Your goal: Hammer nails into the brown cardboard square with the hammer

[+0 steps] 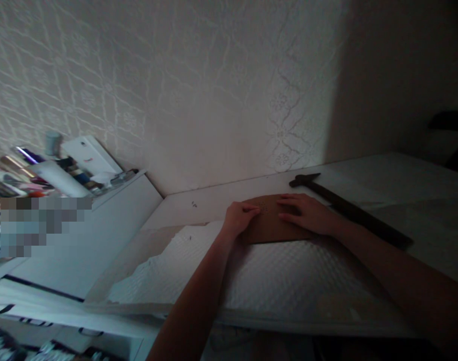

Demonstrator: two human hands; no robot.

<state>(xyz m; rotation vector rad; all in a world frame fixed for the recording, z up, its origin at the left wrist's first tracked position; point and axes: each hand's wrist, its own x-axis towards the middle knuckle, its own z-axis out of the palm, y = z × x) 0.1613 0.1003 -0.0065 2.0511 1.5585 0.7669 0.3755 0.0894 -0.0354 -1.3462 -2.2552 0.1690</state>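
Observation:
A flat brown board (268, 229) lies on a white quilted cloth (274, 271), with a cluster of small dark specks near its far side. My left hand (239, 216) rests at the board's left side, thumb and fingertips pinched together over its surface; whatever they hold is too small to make out. On the right part of the board lies my right hand (307, 213), fingers stretched out and apart, holding nothing. Just beyond and to the right of that hand is a hammer (349, 208), its head toward the wall and its dark handle running along my right forearm.
Tiny dark bits (194, 204) lie on the white tabletop (176, 210) left of the board. A white cabinet (101, 240) stands at the left, crowded with bottles, tubes and a white box (93, 153). The patterned wall (214, 100) rises behind the table.

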